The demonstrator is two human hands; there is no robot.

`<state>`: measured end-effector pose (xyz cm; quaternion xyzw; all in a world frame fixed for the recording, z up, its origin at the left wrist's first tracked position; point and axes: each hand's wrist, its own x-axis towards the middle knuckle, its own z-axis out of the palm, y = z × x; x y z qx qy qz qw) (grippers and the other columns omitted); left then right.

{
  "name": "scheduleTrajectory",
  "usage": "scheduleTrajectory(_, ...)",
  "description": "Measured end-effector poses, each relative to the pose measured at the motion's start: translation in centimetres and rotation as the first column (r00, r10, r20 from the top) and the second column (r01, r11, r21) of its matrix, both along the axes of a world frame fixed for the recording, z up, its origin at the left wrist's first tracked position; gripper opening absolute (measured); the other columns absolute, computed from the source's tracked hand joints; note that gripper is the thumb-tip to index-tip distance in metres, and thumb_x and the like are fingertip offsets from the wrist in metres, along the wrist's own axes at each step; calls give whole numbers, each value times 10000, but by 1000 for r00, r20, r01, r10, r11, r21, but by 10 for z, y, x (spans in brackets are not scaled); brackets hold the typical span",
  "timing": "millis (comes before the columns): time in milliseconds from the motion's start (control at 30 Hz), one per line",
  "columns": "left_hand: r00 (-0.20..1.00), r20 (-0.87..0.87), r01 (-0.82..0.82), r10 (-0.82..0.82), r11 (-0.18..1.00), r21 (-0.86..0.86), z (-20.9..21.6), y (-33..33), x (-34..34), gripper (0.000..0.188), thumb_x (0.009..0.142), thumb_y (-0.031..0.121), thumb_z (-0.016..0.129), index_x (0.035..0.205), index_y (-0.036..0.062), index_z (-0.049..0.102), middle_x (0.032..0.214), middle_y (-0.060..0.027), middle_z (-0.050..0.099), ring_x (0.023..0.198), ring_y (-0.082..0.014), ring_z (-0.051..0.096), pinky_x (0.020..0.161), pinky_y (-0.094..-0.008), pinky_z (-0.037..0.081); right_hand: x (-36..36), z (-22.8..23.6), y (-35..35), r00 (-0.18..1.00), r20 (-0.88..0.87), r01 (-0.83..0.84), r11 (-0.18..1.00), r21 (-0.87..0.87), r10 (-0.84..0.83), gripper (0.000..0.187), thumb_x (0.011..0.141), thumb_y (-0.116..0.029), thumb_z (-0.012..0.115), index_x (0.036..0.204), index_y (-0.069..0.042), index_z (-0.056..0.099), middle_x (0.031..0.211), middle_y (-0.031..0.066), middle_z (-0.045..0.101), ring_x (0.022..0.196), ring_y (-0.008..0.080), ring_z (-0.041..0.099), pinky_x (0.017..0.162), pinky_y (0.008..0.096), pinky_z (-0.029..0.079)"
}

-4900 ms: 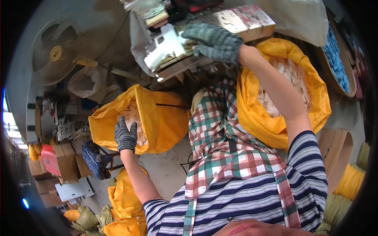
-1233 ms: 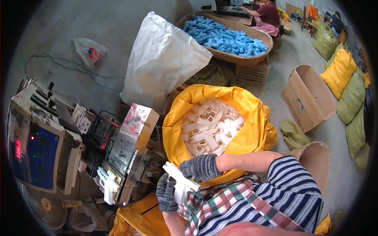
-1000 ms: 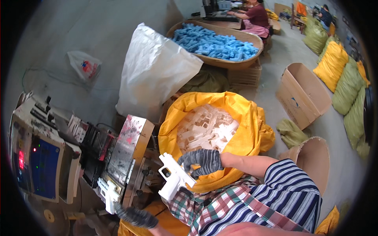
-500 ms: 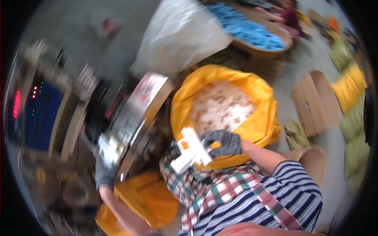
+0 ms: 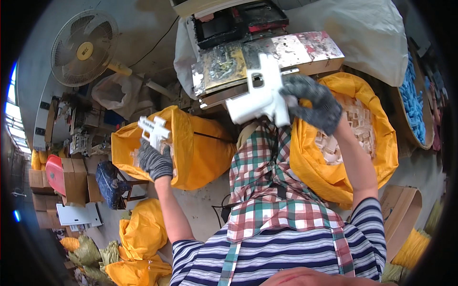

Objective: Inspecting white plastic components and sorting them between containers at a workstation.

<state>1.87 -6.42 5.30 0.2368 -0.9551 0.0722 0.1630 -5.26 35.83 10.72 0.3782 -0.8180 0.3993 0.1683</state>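
My right hand, in a dark grey knit glove, grips a white plastic toy-gun piece with its fingers closed. It holds the piece up before the paint-stained machine bed. Over the mouth of the left yellow sack, my gloved left hand holds another white toy-gun piece, which bears dark print. The right yellow sack stands below my right forearm, with many pale pieces inside.
A fan stands at the far left. Blue pieces fill a large container at the far right. A cardboard box sits to the lower right. Yellow bundles and boxes lie at the lower left.
My view has turned left. My left hand has left the machine and reached the left sack with a printed piece. My right hand has lifted its white piece from the right sack toward the machine.
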Motion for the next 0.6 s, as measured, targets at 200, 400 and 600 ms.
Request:
scheduleTrajectory(200,945,-109,328,-310,909,258,-39,-22,24,792,711,280,684,1331,-10,286,1291,-247,392,1194,-368,386,1023,-406,285,-120,-9,-65,995,-68,-54,975,214,70,397,811,-154,540,1208,-141,525,1244,153,478,1183,306,408,1002,380,323)
scheduleTrajectory(400,706,82,450,-703,534,716,-49,59,32,608,826,343,582,1308,42,366,1302,-185,425,1213,-310,397,1001,-356,324,-108,-14,-52,984,-156,127,947,294,-83,436,793,-125,564,1217,-68,480,1257,175,455,1172,328,418,1001,363,328)
scheduleTrajectory(600,460,247,332,-853,423,843,-77,115,43,617,830,414,524,1310,57,375,1230,-189,488,1122,-338,476,951,-364,372,32,-39,25,919,366,101,985,137,-146,402,774,-41,606,1165,-35,513,1120,118,564,1046,242,531,899,304,406)
